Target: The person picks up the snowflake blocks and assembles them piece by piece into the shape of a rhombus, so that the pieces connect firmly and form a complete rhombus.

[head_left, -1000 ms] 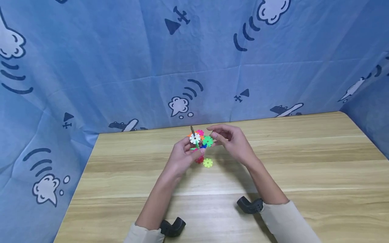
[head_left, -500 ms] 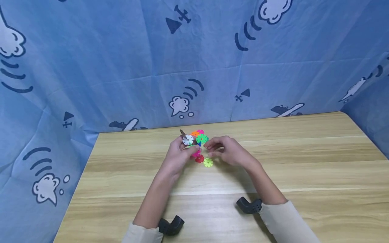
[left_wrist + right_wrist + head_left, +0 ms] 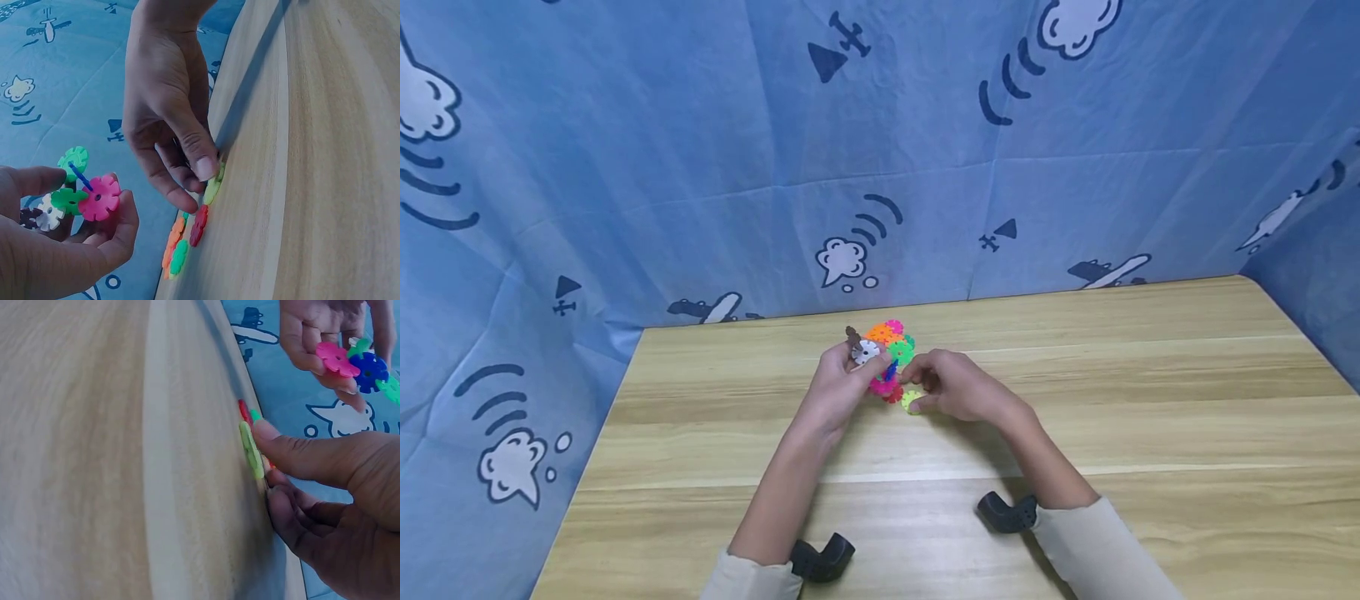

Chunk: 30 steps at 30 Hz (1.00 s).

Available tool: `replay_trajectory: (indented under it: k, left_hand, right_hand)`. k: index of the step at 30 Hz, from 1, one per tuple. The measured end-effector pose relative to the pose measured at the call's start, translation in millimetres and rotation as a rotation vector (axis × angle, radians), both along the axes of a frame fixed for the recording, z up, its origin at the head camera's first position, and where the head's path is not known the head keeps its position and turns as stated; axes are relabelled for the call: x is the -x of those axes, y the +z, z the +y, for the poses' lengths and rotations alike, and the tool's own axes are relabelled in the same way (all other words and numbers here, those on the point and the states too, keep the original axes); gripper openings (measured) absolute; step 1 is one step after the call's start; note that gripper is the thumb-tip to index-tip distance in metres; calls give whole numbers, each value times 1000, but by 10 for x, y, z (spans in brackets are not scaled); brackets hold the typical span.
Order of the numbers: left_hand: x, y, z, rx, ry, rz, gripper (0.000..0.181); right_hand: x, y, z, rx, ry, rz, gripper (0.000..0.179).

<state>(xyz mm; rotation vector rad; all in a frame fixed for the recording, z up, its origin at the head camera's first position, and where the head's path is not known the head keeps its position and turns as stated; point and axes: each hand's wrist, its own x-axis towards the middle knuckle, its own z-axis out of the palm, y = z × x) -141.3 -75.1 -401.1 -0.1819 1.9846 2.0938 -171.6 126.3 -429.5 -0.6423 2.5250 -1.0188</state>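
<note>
at centre-left of the head view, the left hand (image 3: pixel 841 388) grips a small cluster (image 3: pixel 65 201) of joined notched discs: a brown disc (image 3: pixel 853 337) and a white disc (image 3: pixel 865 351) at its left, a pink disc (image 3: pixel 100 199) at its lower side, then a blue disc (image 3: pixel 892 372) seen nearly edge-on and a green disc (image 3: pixel 899 353) at its right. loose on the wooden table (image 3: pixel 700 433), just beyond the cluster, are orange discs (image 3: pixel 878 334); nearer the frame's middle lies a red disc (image 3: pixel 892 396), and just right of it a yellow-green disc (image 3: pixel 909 402). the right hand (image 3: pixel 961 388), right of centre, is down at that last disc, fingers bent, thumb apart and at the disc's edge; whether the thumb touches it i can't tell.

the step in hand looks like picking up the yellow-green disc. the next move seems to call for fingertips and thumb meeting on its rim, since it lies flat, while the cluster is held steady.
</note>
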Motion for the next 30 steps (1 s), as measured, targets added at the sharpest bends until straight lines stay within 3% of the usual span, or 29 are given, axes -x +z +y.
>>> replay_trajectory:
  k: [10,16,22,30]
  left_hand:
    - [-2,-1,11,-15,-12,5,31]
    - [-2,-25,8,-20,-29,-4,32]
    - [-9,-31,16,-25,-36,-34,33]
    - [-5,-17,39,-105,-33,-95,22]
  right_hand:
    - [-6,-15,19,-44,49,41,18]
    - [-14,21,42,-54,17,25,17]
    - [12,34,73,16,-13,86,14]
    - [29,88,115,159,-73,81,16]
